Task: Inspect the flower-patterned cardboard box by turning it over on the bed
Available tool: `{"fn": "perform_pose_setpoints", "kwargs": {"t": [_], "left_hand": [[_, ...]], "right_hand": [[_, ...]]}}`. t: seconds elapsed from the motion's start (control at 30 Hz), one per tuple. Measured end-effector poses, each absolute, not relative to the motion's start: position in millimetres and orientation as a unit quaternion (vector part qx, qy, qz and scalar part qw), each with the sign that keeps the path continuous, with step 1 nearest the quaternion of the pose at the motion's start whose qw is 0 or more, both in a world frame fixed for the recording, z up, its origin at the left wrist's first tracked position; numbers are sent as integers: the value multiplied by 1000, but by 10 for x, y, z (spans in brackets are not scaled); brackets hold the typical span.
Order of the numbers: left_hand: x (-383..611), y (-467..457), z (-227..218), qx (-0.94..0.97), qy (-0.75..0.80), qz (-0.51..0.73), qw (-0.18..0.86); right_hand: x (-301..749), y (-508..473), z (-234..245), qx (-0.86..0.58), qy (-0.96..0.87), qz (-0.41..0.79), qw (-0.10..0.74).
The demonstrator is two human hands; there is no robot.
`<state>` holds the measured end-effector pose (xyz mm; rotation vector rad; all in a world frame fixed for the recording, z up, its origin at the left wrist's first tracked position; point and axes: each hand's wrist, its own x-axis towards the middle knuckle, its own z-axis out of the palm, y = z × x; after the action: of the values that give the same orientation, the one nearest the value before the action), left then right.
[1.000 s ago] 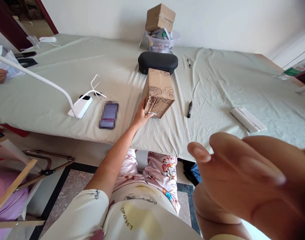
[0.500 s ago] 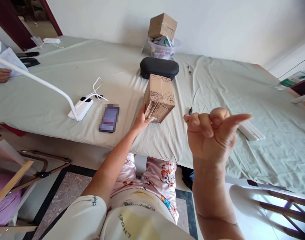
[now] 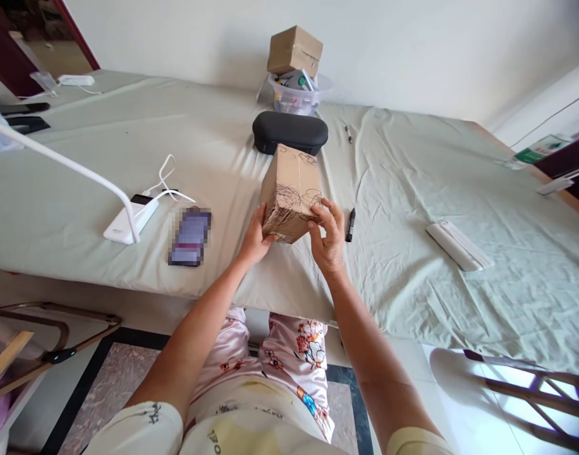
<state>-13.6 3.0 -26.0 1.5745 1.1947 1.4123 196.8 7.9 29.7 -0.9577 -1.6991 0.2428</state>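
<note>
A small cardboard box (image 3: 293,196) with dark scribbled lines stands on the cloth-covered table in front of me. My left hand (image 3: 257,239) grips its lower left side, thumb at the near bottom edge. At the right side, my right hand (image 3: 328,235) has its fingertips and thumb on the box's near right corner. Just right of that hand lies a black marker (image 3: 351,225). Behind the box, close to it, sits a black zip case (image 3: 290,132).
On the left lie a phone (image 3: 191,237) and a white power bank (image 3: 131,219) with a cable. A plastic basket (image 3: 296,100) with another cardboard box (image 3: 295,52) stands by the wall. A pen (image 3: 349,134) and a white slab-like object (image 3: 459,245) lie to the right.
My right hand has come down from the raised spot at the right and now touches the box. My left hand keeps its hold. The other person's hand at far left is out of view.
</note>
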Motion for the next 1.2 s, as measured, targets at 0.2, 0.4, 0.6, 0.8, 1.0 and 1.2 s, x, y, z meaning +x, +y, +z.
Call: {"fn": "perform_pose_setpoints", "kwargs": {"t": [0.2, 0.4, 0.6, 0.8, 1.0, 1.2], "left_hand": [[-94, -54, -204, 577, 477, 571, 337], [-110, -61, -165, 531, 478, 580, 391], [-152, -118, -121, 556, 556, 547, 287], [-44, -183, -122, 611, 528, 543, 232], [18, -205, -154, 568, 568, 553, 222], [21, -214, -129, 554, 558, 563, 255]], "right_hand": [[2042, 151, 47, -442, -594, 192, 644], [2013, 112, -98, -484, -533, 384, 578], [1954, 37, -116, -548, -568, 318, 526], [1889, -17, -127, -549, -567, 324, 522], [1818, -39, -125, -551, -564, 329, 520], [1841, -17, -116, -572, -562, 329, 498]]}}
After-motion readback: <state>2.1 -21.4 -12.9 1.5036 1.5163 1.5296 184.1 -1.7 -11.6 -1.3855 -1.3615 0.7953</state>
